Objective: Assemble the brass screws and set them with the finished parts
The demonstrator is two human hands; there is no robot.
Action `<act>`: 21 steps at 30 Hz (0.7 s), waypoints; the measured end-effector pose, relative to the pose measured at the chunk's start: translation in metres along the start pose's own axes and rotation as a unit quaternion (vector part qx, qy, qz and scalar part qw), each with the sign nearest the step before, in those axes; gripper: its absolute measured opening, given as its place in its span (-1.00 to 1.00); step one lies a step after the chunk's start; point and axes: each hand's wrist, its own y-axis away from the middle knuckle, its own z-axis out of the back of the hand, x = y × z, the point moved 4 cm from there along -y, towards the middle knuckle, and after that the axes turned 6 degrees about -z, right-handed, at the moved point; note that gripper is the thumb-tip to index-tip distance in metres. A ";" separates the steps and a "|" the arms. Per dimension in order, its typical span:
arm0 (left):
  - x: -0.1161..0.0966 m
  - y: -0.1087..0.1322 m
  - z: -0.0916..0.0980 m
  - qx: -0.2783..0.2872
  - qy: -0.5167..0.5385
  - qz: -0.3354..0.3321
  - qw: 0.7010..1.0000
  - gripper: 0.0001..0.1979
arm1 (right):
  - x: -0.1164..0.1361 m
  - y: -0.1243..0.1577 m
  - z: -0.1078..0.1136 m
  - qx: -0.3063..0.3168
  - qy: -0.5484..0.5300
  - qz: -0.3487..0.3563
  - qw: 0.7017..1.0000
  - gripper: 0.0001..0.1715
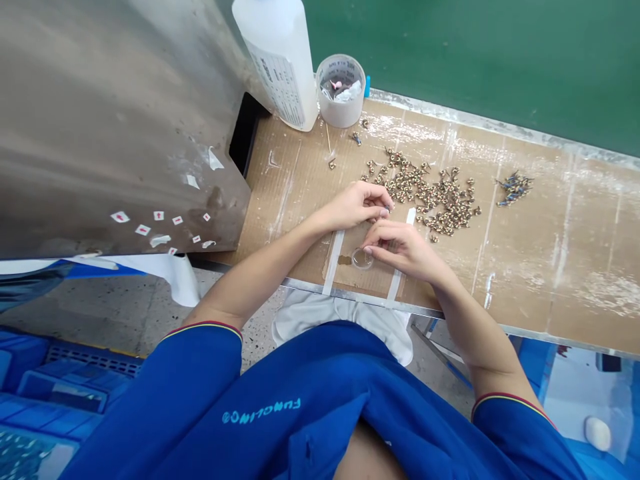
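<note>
My left hand (356,205) pinches a tiny dark metal part (387,210) at its fingertips, above the cardboard-covered bench top (300,200). My right hand (400,250) is curled just below it, its fingertips close to a small transparent round dish (363,259). Whether the right hand holds anything is hidden by its fingers. To the right lies a scattered heap of small brass fittings (425,197), and a smaller cluster of bluish metal parts (514,189) sits farther right.
A white plastic bottle (277,60) and a plastic tub (340,90) with white and pink scraps stand at the back, against a green wall (475,47). A metal cabinet (115,127) rises at left. Two white tape strips (334,263) cross the bench top near its metal front edge.
</note>
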 end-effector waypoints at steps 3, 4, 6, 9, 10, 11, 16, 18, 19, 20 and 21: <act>0.000 0.000 0.000 0.003 0.005 -0.002 1.000 -0.93 | -0.002 0.000 -0.001 0.003 -0.028 -0.015 0.999 -0.67; -0.001 0.000 0.000 0.004 0.006 -0.001 1.000 -0.93 | -0.002 0.000 0.000 0.000 -0.042 -0.022 0.999 -0.64; -0.002 0.000 -0.001 0.005 0.004 0.001 1.000 -0.93 | -0.003 0.001 0.002 -0.016 -0.068 -0.040 0.997 -0.58; -0.005 0.001 -0.001 0.004 0.008 -0.002 1.000 -0.94 | -0.003 0.004 0.011 -0.082 -0.108 -0.053 0.989 -0.54; -0.006 0.001 -0.002 0.004 0.016 -0.001 1.000 -0.95 | -0.004 0.006 0.016 -0.117 -0.116 -0.050 0.985 -0.53; -0.006 0.001 -0.003 0.005 0.026 0.001 1.000 -0.96 | -0.004 0.007 0.022 -0.158 -0.118 -0.046 0.979 -0.54; -0.004 0.002 -0.007 -0.001 0.070 0.018 0.997 -0.93 | -0.010 0.017 0.044 -0.369 -0.037 -0.022 0.929 -0.59; -0.003 0.001 -0.008 -0.001 0.073 0.021 0.997 -0.91 | -0.012 0.019 0.046 -0.406 0.002 -0.016 0.914 -0.60; -0.003 0.001 -0.008 -0.001 0.073 0.021 0.997 -0.91 | -0.012 0.019 0.045 -0.412 0.018 -0.017 0.911 -0.61; -0.002 0.001 -0.008 -0.001 0.071 0.020 0.997 -0.91 | -0.013 0.018 0.044 -0.411 0.032 -0.018 0.911 -0.61; -0.002 0.001 -0.008 -0.001 0.068 0.019 0.997 -0.91 | -0.013 0.017 0.043 -0.408 0.044 -0.020 0.912 -0.61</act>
